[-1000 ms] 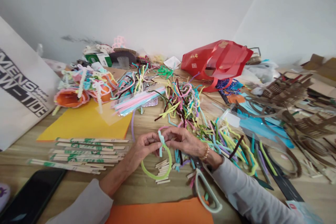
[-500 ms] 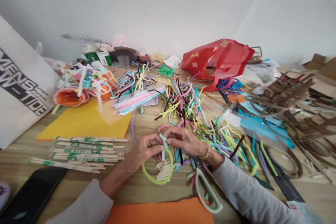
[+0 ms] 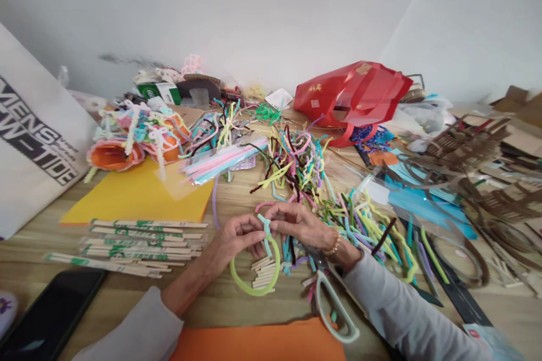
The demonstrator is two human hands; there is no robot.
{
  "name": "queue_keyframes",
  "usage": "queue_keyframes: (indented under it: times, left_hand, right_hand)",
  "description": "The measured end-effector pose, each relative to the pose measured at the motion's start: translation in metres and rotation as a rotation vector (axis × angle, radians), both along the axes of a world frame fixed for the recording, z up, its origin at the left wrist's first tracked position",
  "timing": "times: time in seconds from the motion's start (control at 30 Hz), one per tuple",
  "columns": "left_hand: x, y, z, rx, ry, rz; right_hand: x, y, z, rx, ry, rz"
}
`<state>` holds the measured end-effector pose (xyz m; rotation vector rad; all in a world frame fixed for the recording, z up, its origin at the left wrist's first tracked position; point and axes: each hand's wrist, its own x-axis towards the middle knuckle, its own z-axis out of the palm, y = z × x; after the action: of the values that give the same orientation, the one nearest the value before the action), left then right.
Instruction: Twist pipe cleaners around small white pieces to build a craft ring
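Left hand (image 3: pixel 237 238) and right hand (image 3: pixel 301 227) pinch a pale-blue stem (image 3: pixel 266 226) near one o'clock on a yellow-green ring (image 3: pixel 254 293) above the bench (image 3: pixel 224 306), where steady fingertip pressure should help keep the wrap snug.

The wood-grained bench (image 3: pixel 235 194) carries a black phone (image 3: pixel 51 318), wrapped wooden sticks (image 3: pixel 141 251), a yellow sheet (image 3: pixel 139 198), an orange sheet (image 3: pixel 258 344), short pale sticks (image 3: pixel 263 275) and heaps of colourful fuzzy stems (image 3: pixel 298 166)
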<state>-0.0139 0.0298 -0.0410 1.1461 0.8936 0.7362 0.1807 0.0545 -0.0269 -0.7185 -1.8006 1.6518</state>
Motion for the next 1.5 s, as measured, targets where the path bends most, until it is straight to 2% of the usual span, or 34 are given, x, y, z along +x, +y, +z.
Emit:
queue_keyframes:
  times: [0.33, 0.5, 0.67, 0.93, 1.17, 1.33, 1.5]
  left_hand:
    - [0.001, 0.000, -0.002, 0.016, -0.045, 0.057]
    - [0.000, 0.000, 0.001, 0.042, -0.008, 0.070]
    - [-0.002, 0.001, -0.004, 0.037, -0.025, 0.013]
    - [-0.003, 0.002, -0.007, -0.014, -0.041, 0.004]
    - [-0.002, 0.003, -0.009, -0.050, -0.081, -0.010]
    - [-0.003, 0.003, -0.011, -0.056, -0.060, -0.029]
    - [-0.003, 0.002, -0.008, -0.068, -0.060, -0.032]
  right_hand:
    - [-0.003, -0.003, -0.004, 0.106, -0.039, -0.059]
    - [-0.002, -0.001, -0.006, 0.068, -0.022, -0.154]
    - [-0.001, 0.001, -0.003, 0.016, 0.013, -0.210]
    - [-0.001, 0.000, -0.001, -0.035, 0.043, -0.204]
    - [0.004, 0.008, -0.005, -0.148, 0.186, -0.351]
    - [0.005, 0.009, -0.006, -0.139, 0.110, -0.269]
    - [0.002, 0.007, -0.007, -0.056, 0.077, -0.176]
